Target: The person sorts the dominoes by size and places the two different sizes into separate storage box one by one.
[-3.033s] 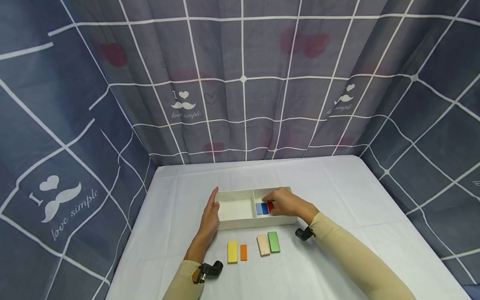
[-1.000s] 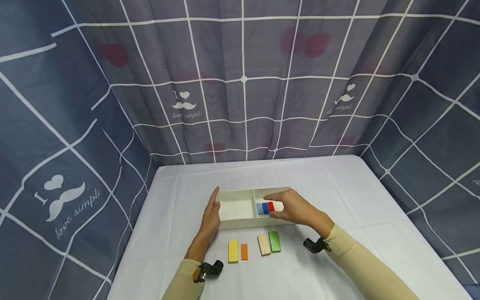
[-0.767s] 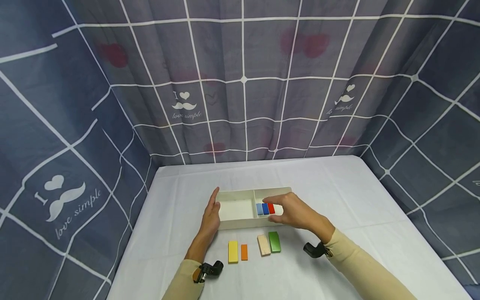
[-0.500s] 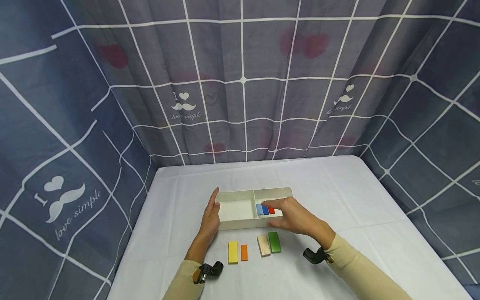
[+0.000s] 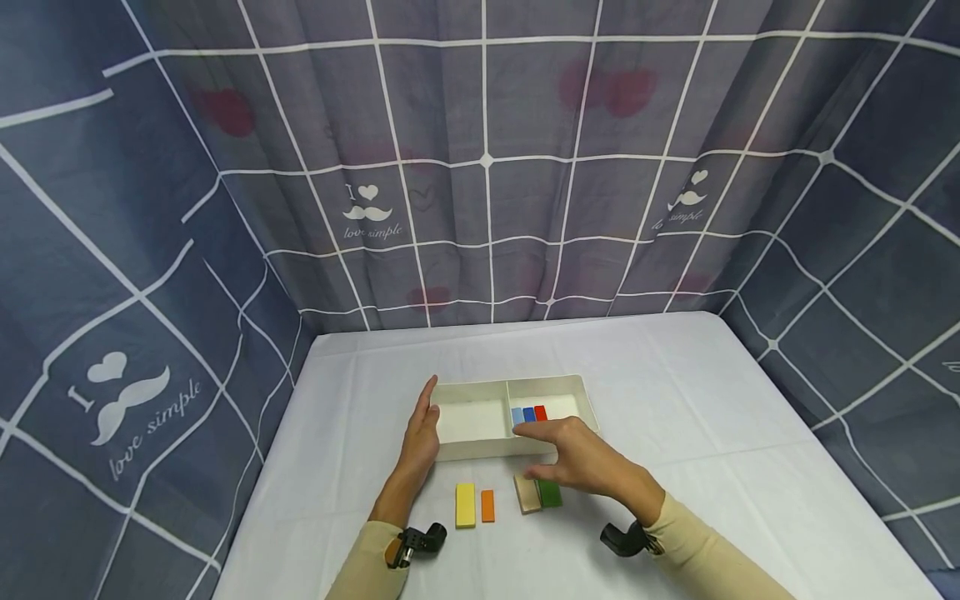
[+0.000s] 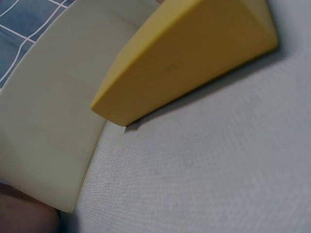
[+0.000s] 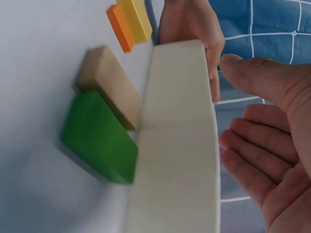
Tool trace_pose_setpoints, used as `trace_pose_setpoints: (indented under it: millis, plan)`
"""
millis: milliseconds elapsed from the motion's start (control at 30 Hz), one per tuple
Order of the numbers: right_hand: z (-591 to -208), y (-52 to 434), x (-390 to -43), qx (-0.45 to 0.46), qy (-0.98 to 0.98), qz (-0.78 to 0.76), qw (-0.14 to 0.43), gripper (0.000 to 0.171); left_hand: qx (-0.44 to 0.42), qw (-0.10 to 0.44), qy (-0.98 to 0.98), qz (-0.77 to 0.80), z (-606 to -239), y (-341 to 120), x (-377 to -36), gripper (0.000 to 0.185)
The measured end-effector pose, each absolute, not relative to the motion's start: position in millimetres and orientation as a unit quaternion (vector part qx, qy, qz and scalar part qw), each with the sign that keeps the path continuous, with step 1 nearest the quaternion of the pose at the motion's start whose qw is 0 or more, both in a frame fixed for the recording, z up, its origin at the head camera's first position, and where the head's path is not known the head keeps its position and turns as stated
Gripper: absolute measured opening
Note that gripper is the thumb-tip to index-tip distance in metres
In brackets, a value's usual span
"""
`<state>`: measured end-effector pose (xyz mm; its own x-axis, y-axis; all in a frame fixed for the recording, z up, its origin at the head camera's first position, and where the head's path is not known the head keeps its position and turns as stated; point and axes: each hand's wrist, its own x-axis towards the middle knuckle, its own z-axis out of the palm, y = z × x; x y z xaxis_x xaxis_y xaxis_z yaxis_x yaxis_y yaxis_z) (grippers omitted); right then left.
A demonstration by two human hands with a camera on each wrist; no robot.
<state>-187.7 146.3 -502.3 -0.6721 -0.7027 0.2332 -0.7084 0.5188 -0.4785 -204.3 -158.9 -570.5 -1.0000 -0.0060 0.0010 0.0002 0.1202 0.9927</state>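
Observation:
A cream two-compartment box stands on the white cloth. My left hand rests against its left end with fingers straight. Over the front wall of the box hovers my right hand, thumb and fingers spread and nothing between them. Beneath and near it lie a plain wood block and a green block, partly covered by the hand in the head view; the green block shows whole in the right wrist view. Light blue, dark blue and red blocks sit side by side in the right compartment.
In front of the box, toward the left, a yellow block and a thinner orange block lie side by side. A checked curtain surrounds the white table at the back and sides.
My right hand has let go of the red block in the right compartment, then moved out toward the front, over the plain wood and green blocks. The left hand has stayed put.

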Motion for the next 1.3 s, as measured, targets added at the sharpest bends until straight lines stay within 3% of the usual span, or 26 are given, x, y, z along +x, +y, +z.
trace_pose_setpoints:
  millis: [633,1100,1300]
  plan:
    - [-516.5,134.1,-162.6,0.428,-0.847,0.314,0.041,0.060,0.012,0.007,-0.753,-0.658,-570.8,-158.3,-204.9,0.056]
    - [-535.7,121.1,-152.8,0.421,-0.845,0.328,-0.014,0.060,0.010,0.006,-0.752,-0.660,-571.4,-158.0,-204.6,0.056]
    - [-548.1,118.9,-151.6,0.437,-0.843,0.315,0.000,0.061,0.005,0.003,-0.748,-0.663,-570.9,-157.9,-204.1,0.056]
